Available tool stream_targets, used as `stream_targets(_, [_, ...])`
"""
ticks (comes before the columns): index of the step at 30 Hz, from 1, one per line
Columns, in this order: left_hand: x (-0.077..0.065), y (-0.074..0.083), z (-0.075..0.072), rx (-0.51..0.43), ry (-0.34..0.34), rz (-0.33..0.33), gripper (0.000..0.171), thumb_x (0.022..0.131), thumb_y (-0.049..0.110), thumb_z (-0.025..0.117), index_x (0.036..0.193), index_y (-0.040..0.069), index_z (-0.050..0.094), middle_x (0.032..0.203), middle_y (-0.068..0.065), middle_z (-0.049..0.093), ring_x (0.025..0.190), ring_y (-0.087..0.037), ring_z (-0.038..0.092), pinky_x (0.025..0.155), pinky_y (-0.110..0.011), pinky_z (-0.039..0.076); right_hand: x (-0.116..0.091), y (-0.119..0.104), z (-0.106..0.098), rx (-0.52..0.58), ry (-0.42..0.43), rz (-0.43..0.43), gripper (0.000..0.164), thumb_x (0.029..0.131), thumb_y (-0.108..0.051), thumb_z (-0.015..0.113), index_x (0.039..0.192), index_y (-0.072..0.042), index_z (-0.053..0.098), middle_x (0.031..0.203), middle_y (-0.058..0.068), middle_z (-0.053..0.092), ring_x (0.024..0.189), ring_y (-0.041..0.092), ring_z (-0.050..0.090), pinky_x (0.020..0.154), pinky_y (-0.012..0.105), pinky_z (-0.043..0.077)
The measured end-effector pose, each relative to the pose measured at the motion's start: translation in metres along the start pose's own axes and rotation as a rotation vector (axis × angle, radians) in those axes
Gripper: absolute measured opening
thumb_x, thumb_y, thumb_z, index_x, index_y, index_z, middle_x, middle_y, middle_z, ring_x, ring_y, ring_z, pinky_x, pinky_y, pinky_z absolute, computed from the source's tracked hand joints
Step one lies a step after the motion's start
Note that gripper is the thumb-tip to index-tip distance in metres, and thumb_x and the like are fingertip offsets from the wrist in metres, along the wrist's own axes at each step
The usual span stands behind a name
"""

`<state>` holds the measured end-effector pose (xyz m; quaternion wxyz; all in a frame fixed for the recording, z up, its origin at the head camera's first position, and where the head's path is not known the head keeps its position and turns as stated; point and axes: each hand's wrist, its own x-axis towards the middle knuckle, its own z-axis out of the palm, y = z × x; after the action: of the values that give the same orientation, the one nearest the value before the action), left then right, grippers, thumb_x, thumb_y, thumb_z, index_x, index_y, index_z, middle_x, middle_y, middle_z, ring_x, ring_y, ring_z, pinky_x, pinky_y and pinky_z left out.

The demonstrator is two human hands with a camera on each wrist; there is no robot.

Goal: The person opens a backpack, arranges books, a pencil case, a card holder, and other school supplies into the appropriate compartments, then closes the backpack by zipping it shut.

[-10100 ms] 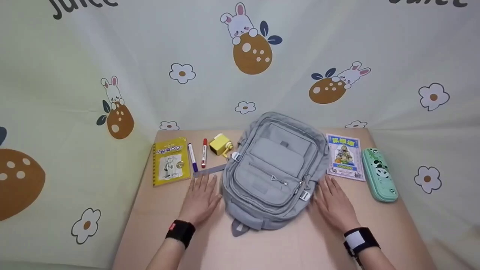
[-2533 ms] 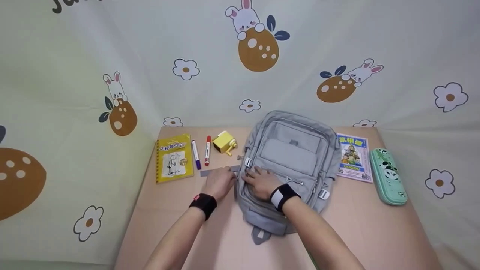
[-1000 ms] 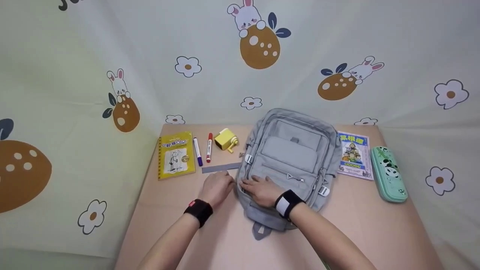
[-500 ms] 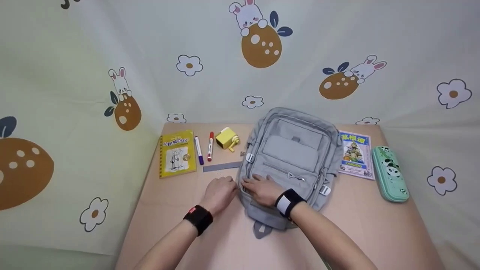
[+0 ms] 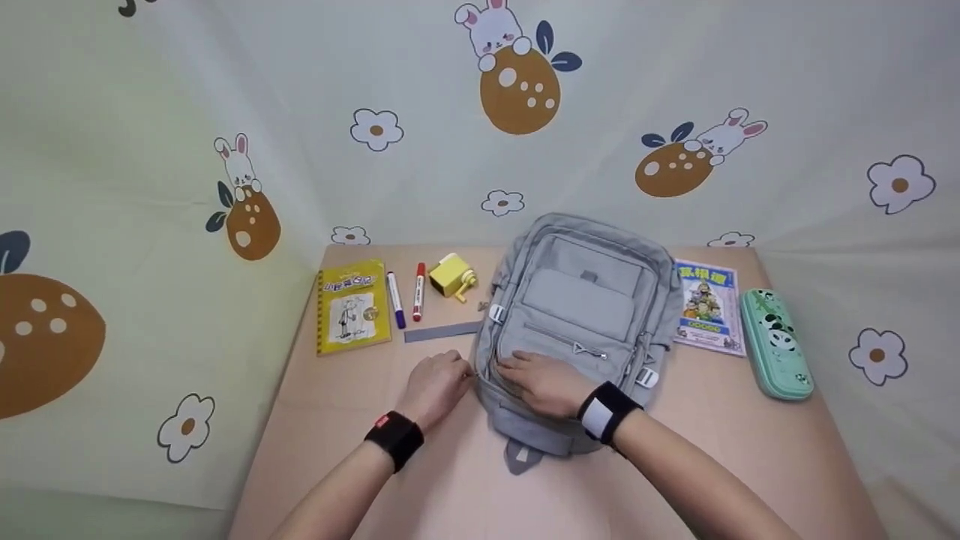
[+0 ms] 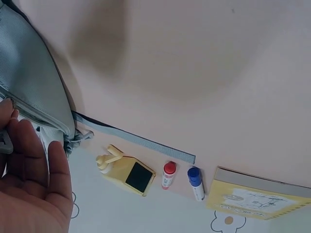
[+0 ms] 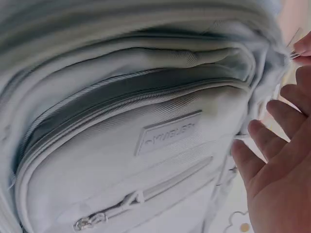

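Note:
A grey backpack (image 5: 577, 300) lies on its back with its front pocket up. At its left side, my left hand (image 5: 435, 390) pinches a small zipper pull (image 7: 294, 55) between thumb and index finger, beside the side zipper (image 6: 36, 114). My right hand (image 5: 547, 384) rests on the lower front of the bag, its fingers fairly straight and pointing toward that same side. In the right wrist view the fingers (image 7: 265, 138) lie along the bag's edge, near a pocket with a sewn label (image 7: 167, 131).
Left of the bag are a yellow spiral notebook (image 5: 352, 307), a blue marker (image 5: 396, 300), a red marker (image 5: 419, 292), a yellow crank pencil sharpener (image 5: 452, 276) and a grey strap (image 5: 442, 331). To the right lie a purple-bordered book (image 5: 709, 307) and a green panda pencil case (image 5: 776, 345).
From flat beside the bag, my hands have moved to its left side. The left hand has taken the zipper pull and come nearer along the side; the right has just shifted slightly right.

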<state>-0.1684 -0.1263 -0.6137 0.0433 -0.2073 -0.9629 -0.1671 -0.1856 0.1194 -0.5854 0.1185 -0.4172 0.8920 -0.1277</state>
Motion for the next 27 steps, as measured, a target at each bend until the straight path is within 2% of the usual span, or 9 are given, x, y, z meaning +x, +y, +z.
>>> stream_targets(2, [-0.001, -0.001, 0.000, 0.003, 0.021, 0.012, 0.006, 0.089, 0.017, 0.079, 0.094, 0.014, 0.078, 0.084, 0.002, 0.060, 0.074, -0.019, 0.059, 0.066, -0.036, 0.047, -0.007, -0.005, 0.000, -0.006, 0.042, -0.021, 0.039, 0.106, -0.020, 0.050, 0.141, -0.007, 0.061, 0.142, 0.010, 0.060, 0.135, 0.033, 0.052, 0.111, 0.046, 0.041])
stream_targets(3, [-0.002, -0.001, 0.000, 0.002, 0.029, 0.016, 0.006, 0.089, 0.017, 0.080, 0.094, 0.014, 0.078, 0.084, 0.002, 0.060, 0.074, -0.019, 0.060, 0.066, -0.036, 0.047, -0.011, -0.007, 0.001, -0.008, 0.066, -0.017, 0.034, 0.105, -0.022, 0.053, 0.133, -0.007, 0.067, 0.131, 0.009, 0.068, 0.125, 0.030, 0.060, 0.104, 0.045, 0.047])
stream_targets(5, [-0.002, -0.001, 0.000, -0.005, 0.040, 0.020, 0.006, 0.089, 0.016, 0.080, 0.094, 0.014, 0.078, 0.084, 0.002, 0.062, 0.075, -0.019, 0.061, 0.067, -0.037, 0.048, -0.016, -0.012, 0.005, -0.007, 0.121, 0.016, 0.021, 0.101, -0.022, 0.060, 0.106, -0.010, 0.076, 0.100, 0.004, 0.074, 0.095, 0.024, 0.069, 0.083, 0.041, 0.055])
stream_targets(6, [-0.002, -0.001, 0.000, -0.010, 0.038, 0.015, 0.006, 0.089, 0.016, 0.080, 0.095, 0.014, 0.078, 0.084, 0.002, 0.062, 0.076, -0.019, 0.061, 0.067, -0.037, 0.048, -0.018, -0.013, 0.008, -0.006, 0.146, 0.043, 0.018, 0.099, -0.022, 0.063, 0.091, -0.012, 0.075, 0.084, 0.000, 0.071, 0.079, 0.020, 0.068, 0.072, 0.038, 0.055])
stream_targets(8, [-0.002, 0.000, 0.000, -0.022, 0.030, 0.002, 0.007, 0.090, 0.016, 0.079, 0.096, 0.014, 0.077, 0.086, 0.002, 0.064, 0.077, -0.019, 0.062, 0.069, -0.037, 0.048, -0.022, -0.017, 0.014, 0.005, 0.185, 0.103, 0.027, 0.095, -0.021, 0.068, 0.069, -0.017, 0.065, 0.063, -0.007, 0.057, 0.056, 0.013, 0.054, 0.054, 0.034, 0.048])
stream_targets(10, [-0.002, 0.001, 0.001, -0.031, 0.017, -0.017, 0.007, 0.091, 0.017, 0.077, 0.097, 0.014, 0.077, 0.087, 0.001, 0.065, 0.079, -0.020, 0.063, 0.071, -0.037, 0.049, -0.025, -0.019, 0.020, 0.023, 0.211, 0.157, 0.035, 0.092, -0.020, 0.071, 0.060, -0.020, 0.056, 0.057, -0.010, 0.048, 0.050, 0.010, 0.045, 0.049, 0.031, 0.042])
stream_targets(17, [-0.005, 0.006, 0.001, -0.024, -0.040, -0.078, 0.008, 0.095, 0.018, 0.072, 0.100, 0.012, 0.075, 0.089, -0.001, 0.065, 0.083, -0.021, 0.064, 0.074, -0.039, 0.051, -0.026, -0.020, 0.030, 0.051, 0.277, 0.215, 0.028, 0.089, -0.018, 0.074, 0.065, -0.018, 0.060, 0.063, -0.009, 0.052, 0.055, 0.012, 0.049, 0.054, 0.035, 0.047])
stream_targets(23, [-0.009, 0.015, 0.000, 0.031, -0.079, -0.049, 0.013, 0.099, 0.021, 0.067, 0.100, 0.011, 0.074, 0.087, -0.001, 0.063, 0.078, -0.021, 0.061, 0.070, -0.038, 0.049, -0.025, -0.018, 0.031, 0.057, 0.270, 0.239, 0.026, 0.089, -0.017, 0.074, 0.066, -0.019, 0.062, 0.063, -0.009, 0.052, 0.055, 0.011, 0.049, 0.054, 0.033, 0.047])
stream_targets(27, [-0.012, 0.023, 0.001, 0.025, -0.102, -0.032, 0.015, 0.101, 0.023, 0.065, 0.106, 0.011, 0.073, 0.088, -0.001, 0.063, 0.077, -0.020, 0.059, 0.070, -0.037, 0.048, -0.026, -0.020, 0.031, 0.067, 0.268, 0.241, 0.027, 0.089, -0.017, 0.075, 0.066, -0.019, 0.062, 0.063, -0.009, 0.053, 0.055, 0.010, 0.049, 0.054, 0.032, 0.047])
